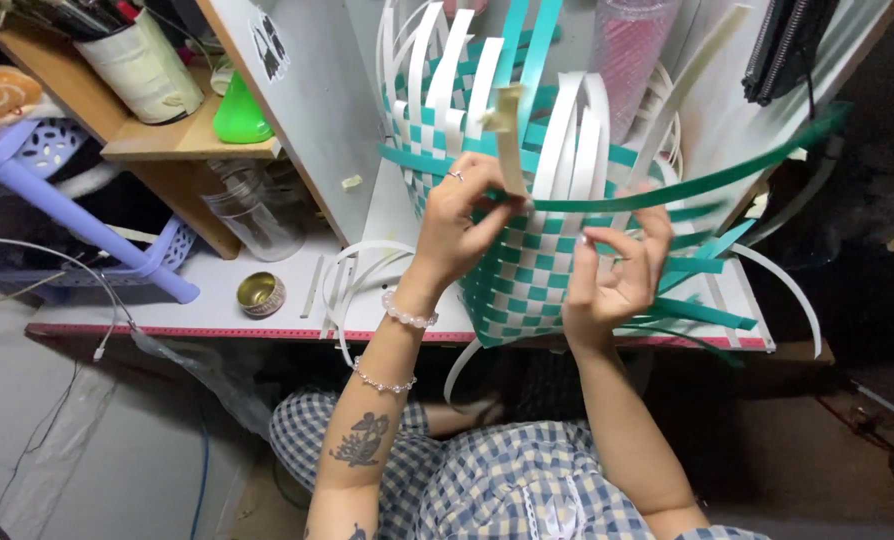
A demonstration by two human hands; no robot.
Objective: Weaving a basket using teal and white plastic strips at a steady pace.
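A half-woven basket (527, 275) of white and teal plastic strips stands on the white table, its loose upright strips fanning outward. My left hand (462, 215) pinches a long teal strip (687, 185) against the basket's wall, beside a cream strip end (509, 140). My right hand (617, 270) rests its fingertips on the woven wall at the right, where several teal strip ends stick out. A ring and bead bracelets are on my left hand and arm.
A small brass tin (261, 294) and loose white strips (352, 280) lie on the table's (217, 300) front edge. A glass jar (257, 215), a green bottle (239, 110) and a wooden shelf (157, 150) are at the left. A purple plastic stool (87, 215) stands further left.
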